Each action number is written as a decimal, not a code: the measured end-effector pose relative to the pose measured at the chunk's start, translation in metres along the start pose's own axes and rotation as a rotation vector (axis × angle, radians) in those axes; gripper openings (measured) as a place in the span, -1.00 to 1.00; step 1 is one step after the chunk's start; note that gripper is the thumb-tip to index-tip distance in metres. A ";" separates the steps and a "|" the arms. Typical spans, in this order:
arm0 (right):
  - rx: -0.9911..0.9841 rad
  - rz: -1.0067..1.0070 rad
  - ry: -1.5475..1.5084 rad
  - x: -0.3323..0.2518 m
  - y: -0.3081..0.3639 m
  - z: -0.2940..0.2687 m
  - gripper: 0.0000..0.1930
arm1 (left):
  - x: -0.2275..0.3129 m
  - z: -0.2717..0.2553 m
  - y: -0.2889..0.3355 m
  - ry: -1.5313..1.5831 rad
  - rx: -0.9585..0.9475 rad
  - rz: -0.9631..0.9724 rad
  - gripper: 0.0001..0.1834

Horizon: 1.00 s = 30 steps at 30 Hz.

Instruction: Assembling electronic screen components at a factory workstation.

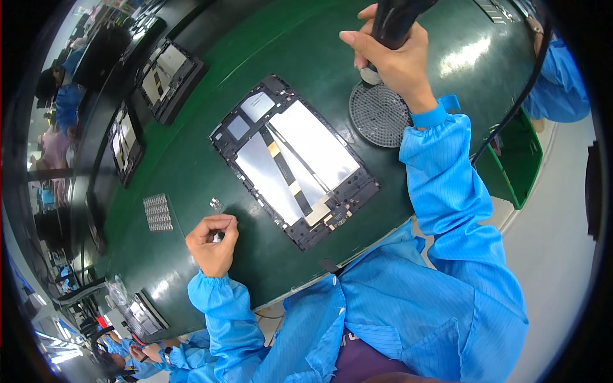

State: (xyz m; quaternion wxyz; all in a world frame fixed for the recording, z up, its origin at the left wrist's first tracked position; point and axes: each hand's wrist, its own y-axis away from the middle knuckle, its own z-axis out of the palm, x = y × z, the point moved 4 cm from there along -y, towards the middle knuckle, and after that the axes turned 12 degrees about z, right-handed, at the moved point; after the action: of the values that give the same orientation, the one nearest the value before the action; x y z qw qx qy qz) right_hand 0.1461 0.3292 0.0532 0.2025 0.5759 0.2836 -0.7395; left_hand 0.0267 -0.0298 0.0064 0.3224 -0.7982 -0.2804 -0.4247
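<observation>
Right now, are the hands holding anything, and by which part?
The right hand holds a black tool around its body, which runs out of the picture. The left hand is curled; whether it holds anything cannot be told.

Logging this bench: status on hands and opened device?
Right hand gripping black tool near round gridded disc. Left hand curled near small metal piece, contents unclear. Opened tablet-like device flat between them, no hand over it.

Right hand [396,60]: grips black tool [394,22], far right, beside round disc [378,115] | Opened tablet [324,148]: on green table [294,41], between hands | Left hand [214,246]: curled, near left, by small metal part [216,204]
</observation>
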 end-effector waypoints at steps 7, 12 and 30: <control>-0.137 -0.330 -0.025 -0.032 0.013 0.033 -0.66 | 0.005 0.026 -0.009 -0.053 -0.104 -0.001 -0.83; -0.451 -0.228 -0.091 -0.041 0.042 0.136 -0.68 | -0.007 0.018 -0.010 0.010 0.001 -0.005 -0.81; -0.597 -0.109 -0.007 0.007 0.059 0.227 -0.69 | -0.027 0.007 -0.004 0.246 0.245 0.003 -0.78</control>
State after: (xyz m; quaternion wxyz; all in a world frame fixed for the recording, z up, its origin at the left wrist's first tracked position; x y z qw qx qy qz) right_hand 0.0141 0.1368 0.0750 0.3238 0.4725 0.5181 -0.6352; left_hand 0.0141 -0.0272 -0.0190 0.4496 -0.6953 -0.2873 -0.4815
